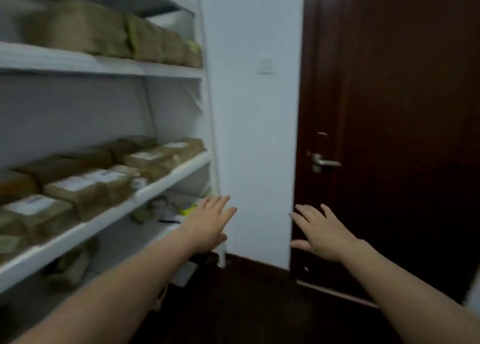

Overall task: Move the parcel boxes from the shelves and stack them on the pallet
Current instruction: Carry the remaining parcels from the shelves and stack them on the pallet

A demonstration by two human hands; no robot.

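Parcel boxes (85,190): brown, many with white labels, they sit in rows on the middle shelf to your left. More stand on the upper shelf (145,69), and a few blurred ones lie on the lowest level.
Shelves (168,176): a white rack along your left side, ending at the wall.
Left hand (210,221): your fingers are stretched straight and spread, holding nothing, in the air just off the rack's far end, apart from the boxes.
Right hand (322,232): also flat with fingers spread, empty, raised before the door's lower part.
Wall (254,136): a pale strip between rack and door, carrying a light switch (265,63).
Door (389,97): dark brown, with a metal lever handle (324,162), on your right.
Floor (246,304): dark.
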